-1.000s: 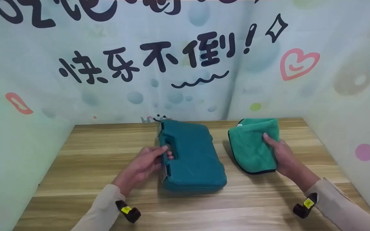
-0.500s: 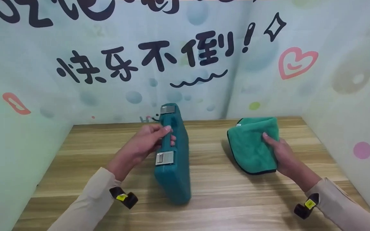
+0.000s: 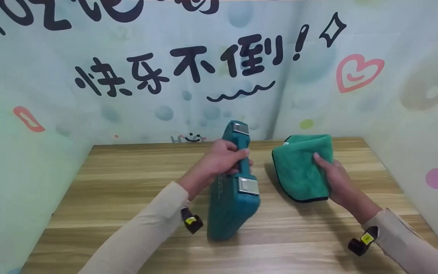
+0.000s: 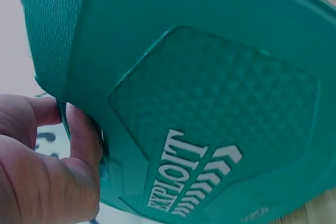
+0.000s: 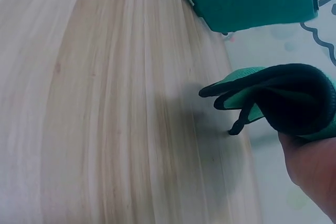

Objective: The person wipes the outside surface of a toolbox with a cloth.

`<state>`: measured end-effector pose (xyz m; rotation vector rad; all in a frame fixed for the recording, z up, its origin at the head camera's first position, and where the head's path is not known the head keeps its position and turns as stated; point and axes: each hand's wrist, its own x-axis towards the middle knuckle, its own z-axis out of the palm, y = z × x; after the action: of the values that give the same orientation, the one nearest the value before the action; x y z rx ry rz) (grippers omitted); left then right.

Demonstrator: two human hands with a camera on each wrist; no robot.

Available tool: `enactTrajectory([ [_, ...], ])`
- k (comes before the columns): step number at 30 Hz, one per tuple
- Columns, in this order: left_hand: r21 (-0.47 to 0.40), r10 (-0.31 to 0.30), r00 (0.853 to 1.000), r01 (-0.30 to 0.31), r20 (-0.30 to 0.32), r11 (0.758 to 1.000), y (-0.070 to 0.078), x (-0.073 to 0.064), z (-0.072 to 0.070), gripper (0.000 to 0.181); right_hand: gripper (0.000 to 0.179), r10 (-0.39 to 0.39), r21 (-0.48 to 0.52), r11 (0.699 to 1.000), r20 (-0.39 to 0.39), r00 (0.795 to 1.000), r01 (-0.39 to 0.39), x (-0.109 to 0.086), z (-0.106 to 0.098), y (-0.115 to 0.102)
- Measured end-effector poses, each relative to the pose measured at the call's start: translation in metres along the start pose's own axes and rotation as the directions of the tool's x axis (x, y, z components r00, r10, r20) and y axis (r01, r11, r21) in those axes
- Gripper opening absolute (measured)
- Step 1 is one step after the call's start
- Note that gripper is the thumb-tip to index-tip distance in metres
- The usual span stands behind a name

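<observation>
A teal plastic tool case [image 3: 228,213] with two silver latches stands on its edge over the middle of the table, handle up and tilted to the right. My left hand [image 3: 222,158] grips its handle, fingers curled through the opening. In the left wrist view the broad face of the case [image 4: 220,103] shows white EXPLOIT lettering and arrow marks. My right hand [image 3: 338,179] holds a folded green cloth [image 3: 302,167] with black edging, thumb on its near face. The right wrist view shows the cloth [image 5: 241,90] raised over the tabletop, its layers open toward the camera.
The wood-grain table [image 3: 127,190] ends against a printed fabric backdrop [image 3: 143,114] with black writing, and similar sheets flank both sides. A small black wrist camera [image 3: 192,220] is strapped at the left sleeve, another wrist camera [image 3: 362,241] at the right.
The left hand has tipped the tool case from lying flat up onto its edge, then swung its handle to the right. The right hand and cloth have stayed nearly still.
</observation>
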<state>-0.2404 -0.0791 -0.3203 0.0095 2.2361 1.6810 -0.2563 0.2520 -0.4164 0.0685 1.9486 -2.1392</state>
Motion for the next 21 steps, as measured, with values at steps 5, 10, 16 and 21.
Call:
enactTrajectory([
  [5, 0.037, 0.024, 0.999, -0.025, 0.043, 0.999, 0.005, 0.005, 0.021, 0.024, 0.059, -0.003, 0.036, 0.999, -0.040, 0.999, 0.004, -0.002, -0.004, -0.001],
  [10, 0.116, 0.028, 0.993, -0.041, 0.114, 0.992, 0.007, 0.013, 0.038, 0.020, 0.067, -0.022, 0.113, 0.993, -0.036, 0.999, 0.026, -0.005, -0.007, -0.004],
  [16, 0.186, -0.071, 0.970, 0.028, 0.231, 0.982, 0.000, 0.028, 0.066, 0.023, 0.076, -0.042, 0.102, 0.994, -0.039, 0.998, 0.046, -0.006, -0.009, -0.006],
  [21, 0.286, -0.131, 0.962, 0.059, 0.241, 0.956, -0.010, 0.038, 0.087, 0.049, 0.073, -0.010, 0.099, 0.995, -0.048, 0.999, 0.014, -0.008, -0.010, -0.006],
])
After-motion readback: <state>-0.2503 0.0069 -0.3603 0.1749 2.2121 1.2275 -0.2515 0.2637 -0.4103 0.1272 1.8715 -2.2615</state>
